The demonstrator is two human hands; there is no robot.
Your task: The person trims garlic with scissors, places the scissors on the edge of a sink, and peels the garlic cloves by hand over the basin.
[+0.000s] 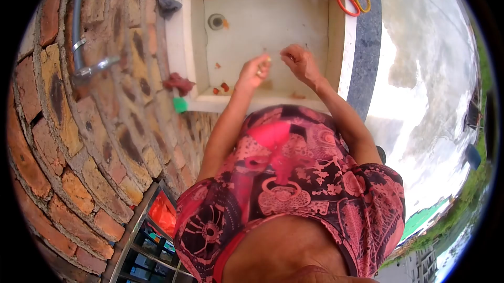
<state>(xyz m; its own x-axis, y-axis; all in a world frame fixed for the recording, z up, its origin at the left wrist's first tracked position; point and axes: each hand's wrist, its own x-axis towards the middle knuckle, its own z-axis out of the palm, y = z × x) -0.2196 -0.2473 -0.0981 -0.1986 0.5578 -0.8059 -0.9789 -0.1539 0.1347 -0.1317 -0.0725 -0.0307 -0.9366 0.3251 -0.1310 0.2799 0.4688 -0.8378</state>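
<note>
Both of my hands are over the near part of a white sink (344, 47). My left hand (255, 71) is closed around something small and pale that shows between the fingers; what it is cannot be made out. Just to its right, my right hand (300, 62) has its fingers pinched together, and anything in them is too small to name. A narrow gap separates the hands. Small red scraps (224, 87) lie on the sink bottom near the left corner, and a round drain (216, 21) sits toward the far left.
Scissors (353, 1) with red and yellow handles rest on the sink's right rim. Dark cloth (168, 5), a reddish cloth (179, 83) and a green block (180, 105) are along the left rim. A tap (98, 66) juts from the brick wall (105, 125).
</note>
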